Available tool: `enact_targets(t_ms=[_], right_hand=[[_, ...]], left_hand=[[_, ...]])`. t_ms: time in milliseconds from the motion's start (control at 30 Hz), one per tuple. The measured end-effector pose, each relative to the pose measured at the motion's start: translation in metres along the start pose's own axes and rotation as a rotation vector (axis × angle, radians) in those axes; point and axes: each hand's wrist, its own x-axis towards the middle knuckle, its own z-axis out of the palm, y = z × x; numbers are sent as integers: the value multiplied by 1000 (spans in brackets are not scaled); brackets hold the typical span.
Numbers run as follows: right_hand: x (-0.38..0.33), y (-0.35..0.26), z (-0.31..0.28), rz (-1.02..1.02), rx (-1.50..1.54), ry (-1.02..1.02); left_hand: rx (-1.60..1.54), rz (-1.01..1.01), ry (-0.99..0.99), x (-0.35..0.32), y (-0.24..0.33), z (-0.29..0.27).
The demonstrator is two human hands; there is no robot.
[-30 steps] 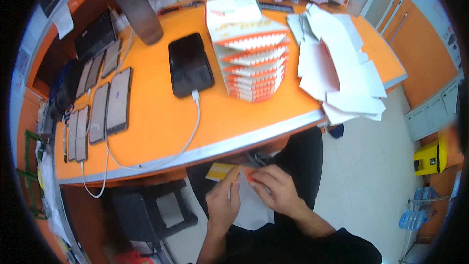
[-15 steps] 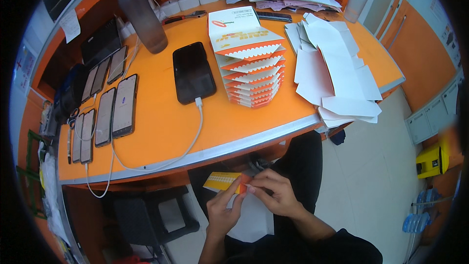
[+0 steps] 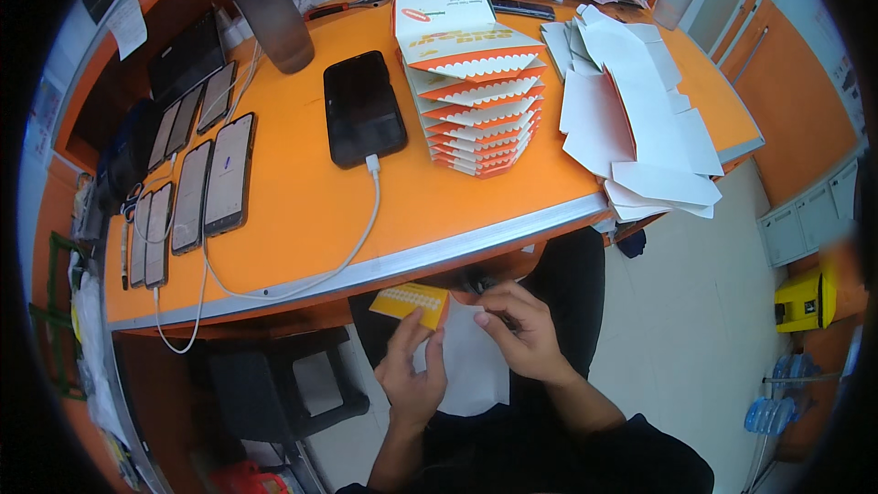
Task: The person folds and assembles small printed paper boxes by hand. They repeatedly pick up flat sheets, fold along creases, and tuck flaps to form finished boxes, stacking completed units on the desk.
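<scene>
Pinching the lower edge of a yellow-and-orange paper carton [image 3: 412, 305], the left grip [image 3: 412, 375] is closed, thumb on one side and fingers on the other. The right grip [image 3: 526, 334] has its thumb and fingers curled close together at the upper corner of a white cardboard panel [image 3: 468, 370]; I cannot tell whether it pinches that corner, nor whether panel and carton are one piece. Both lie over the person's lap, on the near side of the stack of orange-and-white cartons [image 3: 476, 64], past the edge of the orange surface [image 3: 302, 220]. Left of that stack lies a black smartphone [image 3: 364, 110], a white charging cable [image 3: 370, 220] plugged into its near end. Farther left of the stack, other phones [image 3: 229, 174] lie in slanting rows, and a grey water bottle [image 3: 270, 18] with a blue cap stands behind them to the stack's left. Pliers [image 3: 352, 9] lie to the stack's far left, beyond the smartphone. Right of the stack, white flattened cartons [image 3: 640, 101] lie in an overlapping heap, partly overhanging the edge.
</scene>
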Motion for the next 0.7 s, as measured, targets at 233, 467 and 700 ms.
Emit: enact_targets(t_ms=[233, 467, 700], right_hand=[[9, -9, 20, -99, -84, 95], [12, -9, 22, -100, -44, 56], [11, -8, 21, -130, -58, -39]], left_hand=[[44, 71, 240, -4, -2, 18], [-414, -221, 329, -9, -2, 31], [-430, -220, 236, -11, 3, 29]])
